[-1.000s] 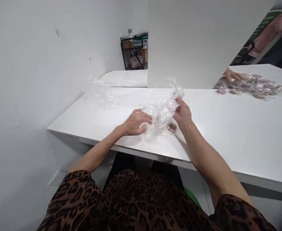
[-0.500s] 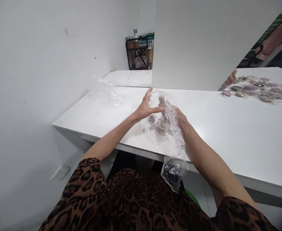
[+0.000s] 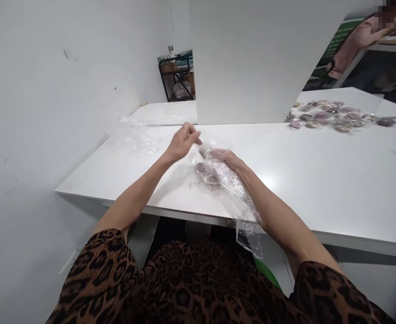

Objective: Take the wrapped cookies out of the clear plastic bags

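Left hand (image 3: 182,144): fingers curled nearly together, cannot tell if holding anything | Right hand (image 3: 231,159): fingers bent around clear plastic bag (image 3: 231,180), which trails nearer the wearer, past the worktop (image 3: 295,193) edge | Purplish-brown pieces (image 3: 209,176): just nearside of both hands' fingers

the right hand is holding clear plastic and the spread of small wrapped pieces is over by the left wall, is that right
Not quite: the small wrapped pieces are not by the left wall. The head view shows them toward the right, at the far side of the white table. The right hand is indeed holding clear plastic.
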`<state>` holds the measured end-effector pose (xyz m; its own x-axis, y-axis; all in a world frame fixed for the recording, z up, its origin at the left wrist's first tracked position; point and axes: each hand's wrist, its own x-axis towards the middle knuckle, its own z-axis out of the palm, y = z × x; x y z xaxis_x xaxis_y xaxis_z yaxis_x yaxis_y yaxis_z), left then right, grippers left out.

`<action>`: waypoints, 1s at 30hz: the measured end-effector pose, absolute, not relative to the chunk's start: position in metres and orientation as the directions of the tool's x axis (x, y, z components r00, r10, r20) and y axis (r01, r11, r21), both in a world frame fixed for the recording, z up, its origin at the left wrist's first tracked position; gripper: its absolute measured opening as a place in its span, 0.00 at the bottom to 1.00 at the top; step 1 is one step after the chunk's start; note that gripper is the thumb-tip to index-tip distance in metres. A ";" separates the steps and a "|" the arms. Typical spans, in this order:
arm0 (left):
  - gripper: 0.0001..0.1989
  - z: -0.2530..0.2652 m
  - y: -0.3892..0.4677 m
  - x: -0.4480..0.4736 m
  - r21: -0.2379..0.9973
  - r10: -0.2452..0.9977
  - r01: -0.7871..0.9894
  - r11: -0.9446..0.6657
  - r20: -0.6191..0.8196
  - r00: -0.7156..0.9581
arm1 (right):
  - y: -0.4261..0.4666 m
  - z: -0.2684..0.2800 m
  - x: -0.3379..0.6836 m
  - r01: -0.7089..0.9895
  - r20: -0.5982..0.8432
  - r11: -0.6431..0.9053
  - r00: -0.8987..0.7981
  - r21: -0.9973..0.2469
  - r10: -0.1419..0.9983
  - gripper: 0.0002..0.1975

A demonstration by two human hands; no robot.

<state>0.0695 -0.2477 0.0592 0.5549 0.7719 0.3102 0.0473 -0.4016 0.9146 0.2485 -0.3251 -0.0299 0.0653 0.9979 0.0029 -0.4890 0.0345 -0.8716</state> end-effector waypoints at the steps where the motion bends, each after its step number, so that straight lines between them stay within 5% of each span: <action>1: 0.13 0.059 -0.242 0.072 0.952 0.842 -0.018 -0.305 0.278 0.463 | -0.327 -0.027 0.249 -0.484 -0.022 -0.006 0.028 -0.875 0.999 0.17; 6: 0.20 0.052 -0.211 0.071 0.948 0.980 -0.293 0.125 -0.072 0.185 | -0.331 -0.019 0.254 -0.528 -0.003 0.017 0.038 -0.849 0.999 0.20; 11: 0.42 0.029 -0.228 0.057 0.916 0.891 -0.224 0.333 -0.228 0.392 | -0.329 -0.017 0.255 -0.568 0.043 0.140 0.181 -0.811 0.983 0.13; 15: 0.40 0.027 -0.264 0.059 0.905 0.739 -0.071 0.420 -0.295 0.606 | -0.325 -0.021 0.252 -0.559 0.097 0.228 0.254 -0.797 0.962 0.16; 21: 0.09 0.047 -0.282 0.074 0.971 0.803 0.034 0.237 -0.215 0.556 | -0.320 -0.030 0.252 -0.533 0.040 0.167 0.242 -0.829 0.970 0.20; 26: 0.10 0.066 -0.273 0.082 0.999 0.835 -0.022 0.038 -0.020 0.549 | -0.325 -0.025 0.248 -0.524 -0.031 0.029 0.105 -0.851 0.994 0.30; 30: 0.09 0.078 -0.262 0.085 0.946 0.758 0.177 -0.272 0.097 0.645 | -0.332 -0.015 0.244 -0.541 -0.049 -0.013 0.053 -0.841 0.997 0.34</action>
